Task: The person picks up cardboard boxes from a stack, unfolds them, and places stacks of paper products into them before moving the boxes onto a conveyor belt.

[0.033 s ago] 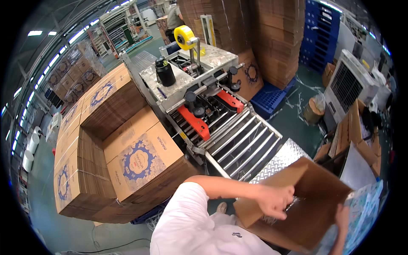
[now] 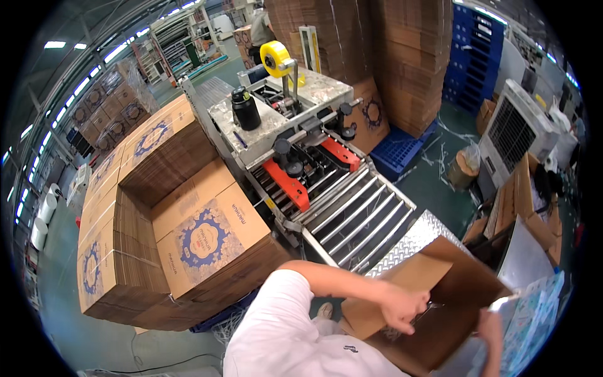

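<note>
An open brown cardboard box (image 2: 452, 295) sits at the lower right, against the diamond-plate end (image 2: 408, 242) of a roller conveyor. My left arm, in a white sleeve, reaches across to it. My left hand (image 2: 402, 308) grips the edge of the near flap, fingers curled into the box. My right hand (image 2: 491, 333) is at the box's right wall, partly cut off by the picture's rim, next to blue-and-white printed sheets (image 2: 534, 320). Whether it holds anything is unclear.
A carton-sealing machine (image 2: 295, 119) with a yellow tape roll (image 2: 275, 55), orange guides (image 2: 287, 182) and steel rollers (image 2: 358, 217) stands ahead. Stacks of flat printed cartons (image 2: 188, 239) fill the left. Tall cardboard stacks (image 2: 389, 56), blue pallets (image 2: 402, 151) and a white air cooler (image 2: 515, 132) stand behind.
</note>
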{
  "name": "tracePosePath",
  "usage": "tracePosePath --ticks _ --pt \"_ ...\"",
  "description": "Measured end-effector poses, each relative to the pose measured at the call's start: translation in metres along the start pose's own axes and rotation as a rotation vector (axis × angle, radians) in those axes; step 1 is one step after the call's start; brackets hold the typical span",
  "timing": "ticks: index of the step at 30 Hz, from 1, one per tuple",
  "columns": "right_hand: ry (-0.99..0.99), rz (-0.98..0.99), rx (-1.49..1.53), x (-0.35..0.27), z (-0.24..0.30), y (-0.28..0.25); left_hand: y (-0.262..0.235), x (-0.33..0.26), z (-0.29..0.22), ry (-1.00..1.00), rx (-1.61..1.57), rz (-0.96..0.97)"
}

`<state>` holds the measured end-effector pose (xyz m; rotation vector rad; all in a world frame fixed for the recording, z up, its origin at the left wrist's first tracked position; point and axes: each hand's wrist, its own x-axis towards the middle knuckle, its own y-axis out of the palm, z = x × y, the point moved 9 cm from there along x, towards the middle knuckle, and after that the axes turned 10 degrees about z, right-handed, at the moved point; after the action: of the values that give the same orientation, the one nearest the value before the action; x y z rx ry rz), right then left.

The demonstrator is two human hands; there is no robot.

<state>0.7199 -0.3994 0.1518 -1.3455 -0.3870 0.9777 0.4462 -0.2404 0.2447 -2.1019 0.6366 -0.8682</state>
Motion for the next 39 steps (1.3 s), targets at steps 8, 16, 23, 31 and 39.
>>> tracePosePath --ticks 8,16,23,31,39 --pt "-0.24 0.046 -0.266 -0.011 0.152 0.054 0.136 -0.066 0.075 -0.172 0.192 0.129" --pt "-0.245 0.005 -0.032 -0.007 0.12 0.053 0.069 -0.137 -0.02 -0.512 -0.9 0.058" --pt "-0.55 0.191 0.356 0.003 0.22 -0.067 0.076 -0.201 0.034 -1.307 -1.342 -0.59" --pt "-0.258 -0.367 -0.247 -0.061 0.174 0.042 0.024 -0.134 0.058 -1.329 -1.272 -0.222" --pt "0.174 -0.245 1.083 -0.064 -0.091 0.136 0.062 -0.197 0.142 -1.338 -0.664 -0.776"
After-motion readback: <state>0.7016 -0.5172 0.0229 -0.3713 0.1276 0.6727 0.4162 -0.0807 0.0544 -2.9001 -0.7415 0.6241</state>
